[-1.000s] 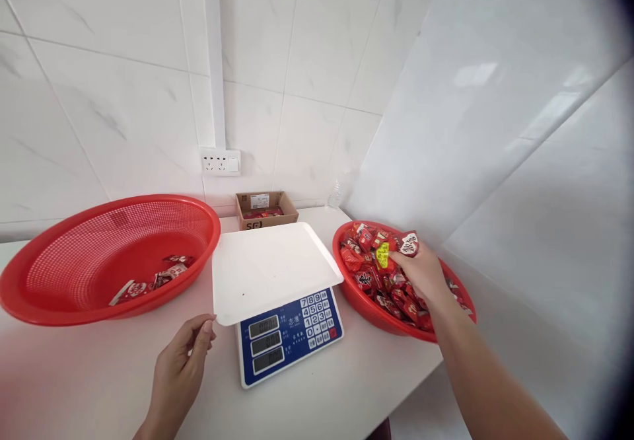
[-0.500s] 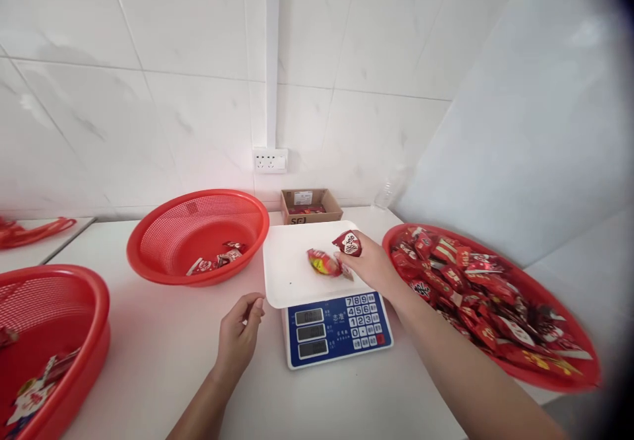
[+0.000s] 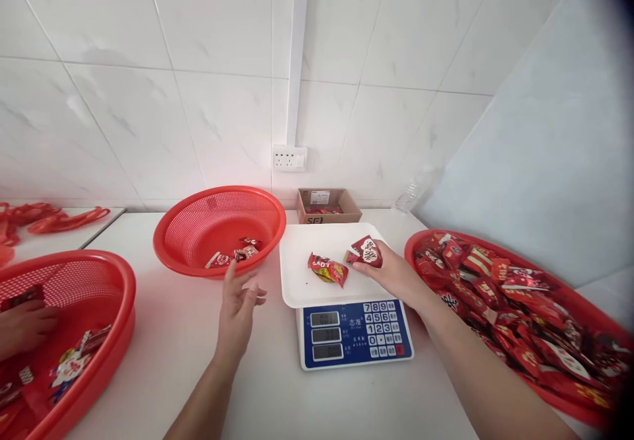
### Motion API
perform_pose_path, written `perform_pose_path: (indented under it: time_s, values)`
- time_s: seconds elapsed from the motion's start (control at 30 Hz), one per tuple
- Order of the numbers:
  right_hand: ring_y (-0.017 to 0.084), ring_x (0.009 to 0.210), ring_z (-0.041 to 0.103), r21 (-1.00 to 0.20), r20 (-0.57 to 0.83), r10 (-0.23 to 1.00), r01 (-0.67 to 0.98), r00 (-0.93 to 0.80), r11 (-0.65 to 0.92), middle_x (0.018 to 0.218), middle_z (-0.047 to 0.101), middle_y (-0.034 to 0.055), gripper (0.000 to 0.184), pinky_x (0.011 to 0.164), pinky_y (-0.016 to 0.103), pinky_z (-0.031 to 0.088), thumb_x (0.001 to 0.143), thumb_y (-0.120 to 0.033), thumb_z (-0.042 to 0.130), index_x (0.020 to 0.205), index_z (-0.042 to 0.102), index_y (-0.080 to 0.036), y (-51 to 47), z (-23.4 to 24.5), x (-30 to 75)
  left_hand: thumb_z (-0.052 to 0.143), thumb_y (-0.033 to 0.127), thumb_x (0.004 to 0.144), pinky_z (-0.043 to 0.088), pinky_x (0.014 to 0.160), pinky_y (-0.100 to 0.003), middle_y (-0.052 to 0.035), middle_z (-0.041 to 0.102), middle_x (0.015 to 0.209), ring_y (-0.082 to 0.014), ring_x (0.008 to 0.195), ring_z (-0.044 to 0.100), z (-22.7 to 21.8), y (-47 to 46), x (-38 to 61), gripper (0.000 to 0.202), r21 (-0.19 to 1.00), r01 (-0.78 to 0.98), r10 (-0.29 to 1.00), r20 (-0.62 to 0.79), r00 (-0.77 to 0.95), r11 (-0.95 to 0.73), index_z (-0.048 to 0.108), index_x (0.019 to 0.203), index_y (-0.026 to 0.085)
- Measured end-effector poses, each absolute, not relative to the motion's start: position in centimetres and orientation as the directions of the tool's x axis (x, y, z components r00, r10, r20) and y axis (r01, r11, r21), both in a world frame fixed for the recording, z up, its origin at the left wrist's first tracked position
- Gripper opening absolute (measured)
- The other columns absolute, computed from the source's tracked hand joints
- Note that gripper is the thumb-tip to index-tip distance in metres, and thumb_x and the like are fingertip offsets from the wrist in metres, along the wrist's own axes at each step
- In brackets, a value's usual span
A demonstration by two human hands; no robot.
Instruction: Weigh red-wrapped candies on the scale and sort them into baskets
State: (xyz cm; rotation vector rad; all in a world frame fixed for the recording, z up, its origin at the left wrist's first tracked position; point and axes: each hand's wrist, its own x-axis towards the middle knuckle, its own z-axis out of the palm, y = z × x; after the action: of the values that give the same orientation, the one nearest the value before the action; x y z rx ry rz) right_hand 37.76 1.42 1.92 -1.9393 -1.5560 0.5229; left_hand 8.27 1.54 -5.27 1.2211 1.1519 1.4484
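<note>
My right hand (image 3: 396,275) rests on the white pan (image 3: 302,281) of the blue scale (image 3: 354,334) and pinches a red candy packet (image 3: 367,252). A second red and yellow packet (image 3: 327,269) lies loose on the pan just left of it. My left hand (image 3: 239,308) hovers over the table left of the scale, fingers spread, holding nothing. It is near the rim of a red mesh basket (image 3: 188,265) with a few packets (image 3: 232,256) inside. A red tray (image 3: 569,294) heaped with several packets sits to my right.
Another red basket (image 3: 111,334) stands at the left front; another person's hand (image 3: 24,324) reaches into it. A small cardboard box (image 3: 327,205) and a clear bottle (image 3: 410,194) sit by the tiled wall. A wall socket (image 3: 289,158) is above.
My right hand carried packets from the right tray onto the scale pan and let one go there. My left hand lifted and spread its fingers. The view swung left.
</note>
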Motion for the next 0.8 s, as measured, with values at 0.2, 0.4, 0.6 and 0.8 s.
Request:
perform_pose_path:
  time_s: [0.2, 0.4, 0.6, 0.8]
  values:
    - [0.021, 0.093, 0.061, -0.67, 0.045, 0.977, 0.731, 0.209, -0.126, 0.107, 0.064, 0.0053, 0.051, 0.085, 0.035, 0.046, 0.071, -0.037, 0.065, 0.12, 0.053, -0.025, 1.6, 0.5, 38.6, 0.057, 0.042, 0.084, 0.056, 0.078, -0.035, -0.0047, 0.054, 0.11, -0.0195, 0.096, 0.065, -4.7, 2.7, 6.5, 0.068, 0.963, -0.219, 0.958, 0.094, -0.271, -0.156, 0.023, 0.142, 0.038]
    - [0.02, 0.087, 0.063, -0.729, 0.197, 0.947, 0.684, 0.255, -0.032, 0.092, 0.067, 0.002, 0.026, 0.082, 0.036, 0.05, 0.075, -0.033, 0.057, 0.1, 0.061, -0.025, 1.7, 0.1, 39.1, 0.055, 0.034, 0.083, 0.054, 0.08, -0.033, -0.0038, 0.047, 0.12, -0.0173, 0.102, 0.06, -4.7, 3.0, 5.9, 0.042, 0.917, -0.268, 0.882, 0.155, -0.444, -0.296, 0.045, 0.124, 0.036]
    - [0.019, 0.074, 0.064, -0.909, 0.197, 0.9, 0.416, 0.389, 0.019, 0.095, 0.061, 0.0043, 0.033, 0.068, 0.036, 0.058, 0.07, -0.043, 0.063, 0.093, 0.058, -0.021, 1.9, 0.9, 38.6, 0.055, 0.024, 0.079, 0.052, 0.082, -0.034, 0.0005, 0.047, 0.113, -0.0123, 0.098, 0.056, -4.4, 3.4, 5.1, 0.024, 0.832, -0.326, 0.741, 0.143, -0.656, -0.449, 0.046, 0.101, 0.029]
    - [0.02, 0.086, 0.064, -0.898, 0.199, 0.924, 0.438, 0.328, 0.038, 0.106, 0.063, 0.0067, 0.031, 0.078, 0.038, 0.056, 0.076, -0.042, 0.058, 0.1, 0.057, -0.022, 2.0, 1.0, 37.3, 0.054, 0.022, 0.079, 0.049, 0.086, -0.034, 0.0008, 0.048, 0.11, -0.0108, 0.098, 0.055, -4.3, 3.2, 5.5, 0.021, 0.809, -0.365, 0.741, 0.124, -0.66, -0.461, 0.045, 0.097, 0.027]
